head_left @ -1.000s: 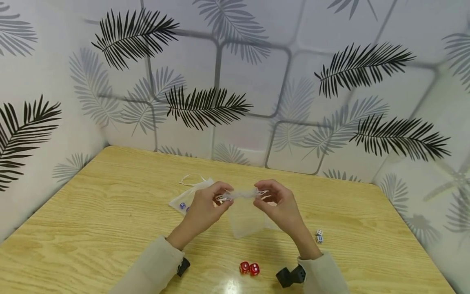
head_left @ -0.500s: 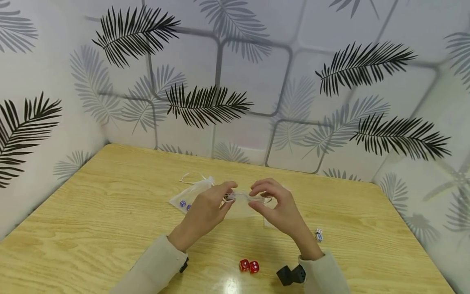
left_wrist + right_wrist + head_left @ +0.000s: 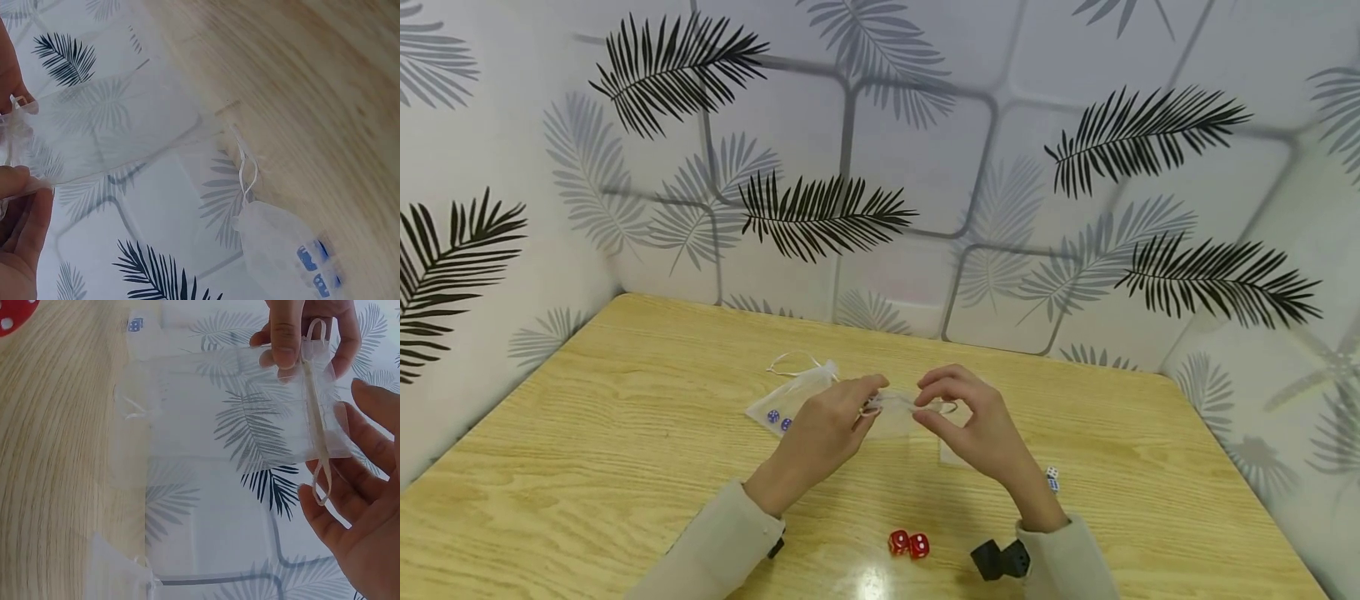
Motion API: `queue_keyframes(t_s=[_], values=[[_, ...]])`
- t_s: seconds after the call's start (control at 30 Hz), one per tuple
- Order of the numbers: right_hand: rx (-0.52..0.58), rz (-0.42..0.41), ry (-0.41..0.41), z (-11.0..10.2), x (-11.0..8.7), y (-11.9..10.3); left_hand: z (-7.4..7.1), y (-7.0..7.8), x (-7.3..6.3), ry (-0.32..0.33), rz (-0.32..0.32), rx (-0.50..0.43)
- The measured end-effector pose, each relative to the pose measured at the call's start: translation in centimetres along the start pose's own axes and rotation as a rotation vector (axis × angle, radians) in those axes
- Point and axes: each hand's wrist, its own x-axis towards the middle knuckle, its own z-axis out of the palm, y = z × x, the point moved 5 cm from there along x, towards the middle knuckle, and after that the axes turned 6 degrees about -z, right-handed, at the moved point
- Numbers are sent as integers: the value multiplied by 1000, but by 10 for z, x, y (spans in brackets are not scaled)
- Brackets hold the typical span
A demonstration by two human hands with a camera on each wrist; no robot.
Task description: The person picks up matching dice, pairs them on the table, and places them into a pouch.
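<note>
The lower end of the sheer drawstring bag (image 3: 237,419) has swung away from the red dice (image 3: 898,542) since the earlier frame. Beyond the dice, the left hand (image 3: 826,427) pinches the bag's mouth; the right hand (image 3: 976,427) is loosely spread, thumb clear.

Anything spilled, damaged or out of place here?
Nothing stands out: the red dice sit together, the blue dice lie inside a drawstring bag, and the sheer pouch held by the left hand shows no visible tear.
</note>
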Motion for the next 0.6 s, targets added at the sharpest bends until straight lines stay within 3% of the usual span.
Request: queue_keyframes(t_s=[0.33, 0.6], values=[[-31, 112, -26, -1, -1, 3, 2, 8, -1, -4, 101, 42], [-74, 163, -40, -1, -1, 1, 8, 9, -2, -78, 134, 120]])
